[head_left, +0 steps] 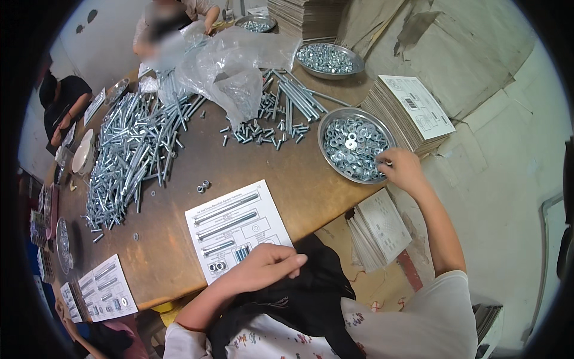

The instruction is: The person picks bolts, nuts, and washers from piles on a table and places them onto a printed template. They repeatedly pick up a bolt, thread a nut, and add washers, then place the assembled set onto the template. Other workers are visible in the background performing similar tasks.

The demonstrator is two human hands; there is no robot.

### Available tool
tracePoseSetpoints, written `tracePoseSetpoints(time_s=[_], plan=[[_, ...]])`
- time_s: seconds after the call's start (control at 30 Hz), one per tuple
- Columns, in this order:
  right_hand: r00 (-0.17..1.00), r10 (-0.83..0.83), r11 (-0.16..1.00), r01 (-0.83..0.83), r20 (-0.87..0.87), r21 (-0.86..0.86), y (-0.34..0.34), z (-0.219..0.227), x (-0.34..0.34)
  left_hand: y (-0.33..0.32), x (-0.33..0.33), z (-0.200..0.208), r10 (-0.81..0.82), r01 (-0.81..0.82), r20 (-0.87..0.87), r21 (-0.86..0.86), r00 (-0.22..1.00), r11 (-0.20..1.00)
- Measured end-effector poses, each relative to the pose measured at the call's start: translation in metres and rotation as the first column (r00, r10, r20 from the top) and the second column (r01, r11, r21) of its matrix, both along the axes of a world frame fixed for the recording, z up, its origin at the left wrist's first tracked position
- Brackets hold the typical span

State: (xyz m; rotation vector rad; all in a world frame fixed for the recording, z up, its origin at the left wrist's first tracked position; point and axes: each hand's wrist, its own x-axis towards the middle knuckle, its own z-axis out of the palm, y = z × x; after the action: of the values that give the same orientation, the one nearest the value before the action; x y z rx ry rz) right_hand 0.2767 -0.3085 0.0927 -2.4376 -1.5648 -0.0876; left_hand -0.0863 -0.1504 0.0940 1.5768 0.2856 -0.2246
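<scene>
My right hand [400,169] reaches over the right rim of a round metal bowl [324,157] full of flat washers [353,143]. Its fingers are bent together among the washers, and what they pinch is hidden. Low over the near right part of a printed sheet [230,203] is my left hand [272,264], fingers curled in and thumb along them; I cannot see inside it. Bolts of different lengths [227,223] lie on the sheet's pictures, with two nuts [216,266] at its near left and short bolts [241,253] beside my left hand.
A large heap of bolts [128,155] covers the table's left. Clear plastic bags [221,66], loose bolts [263,131] and a bowl of nuts [329,60] lie farther back. Stacked printed cards [418,110] stand right of the washer bowl. Co-workers [69,99] sit around the table.
</scene>
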Motion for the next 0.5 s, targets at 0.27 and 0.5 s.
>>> tracePoseSetpoints(time_s=[0.27,0.5], plan=[[0.962,-0.078,0.959,0.144,0.261,-0.245,0.012,-0.021,0.002,-0.006,-0.006,-0.027,0.061,-0.064,-0.019,-0.193,0.998,0.979],[0.95,0.023,0.991,0.021,0.312,-0.134,0.01,-0.026,0.013,-0.004,-0.006,-0.037,0.108,-0.12,-0.062,-0.246,0.992,0.962]])
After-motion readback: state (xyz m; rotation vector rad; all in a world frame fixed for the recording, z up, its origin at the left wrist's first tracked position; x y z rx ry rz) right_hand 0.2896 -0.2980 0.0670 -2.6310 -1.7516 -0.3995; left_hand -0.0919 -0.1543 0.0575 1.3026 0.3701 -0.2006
